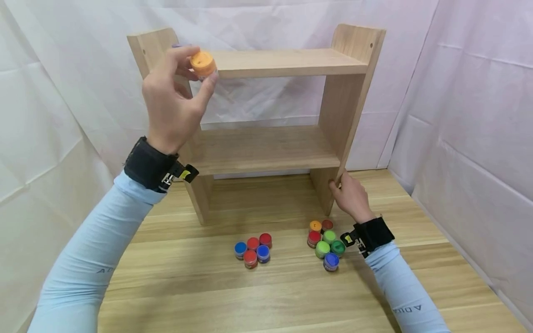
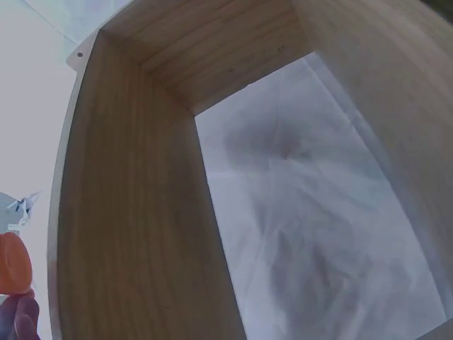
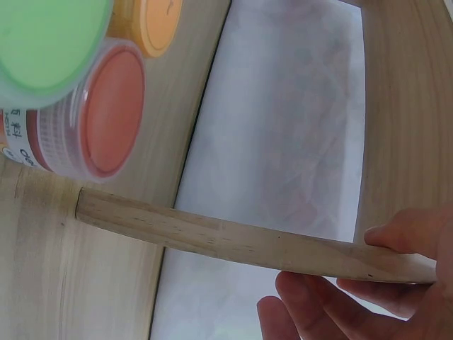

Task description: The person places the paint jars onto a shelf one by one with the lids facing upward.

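Observation:
My left hand (image 1: 172, 104) pinches a small jar with an orange lid (image 1: 203, 64) between thumb and fingers, in front of the top shelf's left end. Only part of that orange jar (image 2: 14, 265) shows at the left wrist view's lower left edge. Behind the fingers peeks a bit of something purple (image 1: 179, 45), mostly hidden. My right hand (image 1: 353, 196) grips the lower front edge of the wooden shelf unit's right side panel (image 1: 347, 125). In the right wrist view, thumb and fingers of the right hand (image 3: 396, 290) lie on opposite sides of this panel.
Two groups of small lidded jars stand on the wooden table (image 1: 200, 291). One has red and blue lids (image 1: 251, 258); the other, near my right wrist, mixes green (image 1: 322, 249), red, orange and blue. A middle shelf (image 1: 266, 145) spans the unit. White cloth (image 1: 466, 115) hangs around.

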A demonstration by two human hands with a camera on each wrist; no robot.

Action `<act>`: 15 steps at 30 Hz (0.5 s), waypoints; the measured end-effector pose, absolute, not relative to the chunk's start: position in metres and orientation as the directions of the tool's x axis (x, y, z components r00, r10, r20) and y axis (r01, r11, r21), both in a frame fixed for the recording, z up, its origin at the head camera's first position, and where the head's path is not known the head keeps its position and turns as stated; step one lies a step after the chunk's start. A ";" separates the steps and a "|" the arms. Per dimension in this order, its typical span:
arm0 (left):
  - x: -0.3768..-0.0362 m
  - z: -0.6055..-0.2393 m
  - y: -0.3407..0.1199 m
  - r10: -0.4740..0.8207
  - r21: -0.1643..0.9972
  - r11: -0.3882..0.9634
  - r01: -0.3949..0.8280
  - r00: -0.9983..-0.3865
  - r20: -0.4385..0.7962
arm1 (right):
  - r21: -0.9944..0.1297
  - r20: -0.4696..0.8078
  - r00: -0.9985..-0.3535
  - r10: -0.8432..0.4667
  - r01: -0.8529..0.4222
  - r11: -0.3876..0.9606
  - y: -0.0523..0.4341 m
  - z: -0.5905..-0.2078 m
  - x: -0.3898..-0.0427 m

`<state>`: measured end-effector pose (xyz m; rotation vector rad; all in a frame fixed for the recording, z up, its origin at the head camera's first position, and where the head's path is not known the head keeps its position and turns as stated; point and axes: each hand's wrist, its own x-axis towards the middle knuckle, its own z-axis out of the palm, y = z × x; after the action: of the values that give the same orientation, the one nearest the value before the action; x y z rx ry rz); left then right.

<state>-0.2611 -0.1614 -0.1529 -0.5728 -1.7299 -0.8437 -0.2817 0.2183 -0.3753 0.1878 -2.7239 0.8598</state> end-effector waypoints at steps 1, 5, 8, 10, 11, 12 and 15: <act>-0.261 -0.151 -0.161 -0.032 0.256 0.643 0.722 -0.309 0.951 | -0.543 0.300 -0.953 -0.039 -0.204 0.815 0.218 -0.376 -0.282; -0.263 -0.145 -0.161 -0.026 0.241 0.716 0.655 -0.320 0.947 | -0.548 0.294 -0.955 -0.039 -0.202 0.812 0.218 -0.377 -0.283; -0.265 -0.142 -0.160 -0.029 0.242 0.778 0.579 -0.351 0.936 | -0.552 0.288 -0.957 -0.038 -0.199 0.810 0.217 -0.378 -0.284; -0.267 -0.140 -0.161 -0.027 0.239 0.808 0.539 -0.370 0.929 | -0.555 0.285 -0.958 -0.038 -0.197 0.808 0.216 -0.379 -0.284; -0.267 -0.140 -0.160 -0.037 0.249 0.817 0.520 -0.385 0.922 | -0.556 0.282 -0.958 -0.039 -0.197 0.807 0.216 -0.379 -0.284; -0.267 -0.139 -0.160 -0.039 0.250 0.828 0.502 -0.394 0.918 | -0.558 0.280 -0.959 -0.039 -0.195 0.807 0.216 -0.380 -0.284; -0.267 -0.137 -0.161 -0.001 0.195 0.859 0.474 -0.379 0.925 | -0.560 0.277 -0.960 -0.039 -0.194 0.805 0.216 -0.379 -0.283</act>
<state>-0.2671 -0.1612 -0.1374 -0.3518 -1.9050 -0.5254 -0.2834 0.2158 -0.3795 0.1805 -2.7405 0.8905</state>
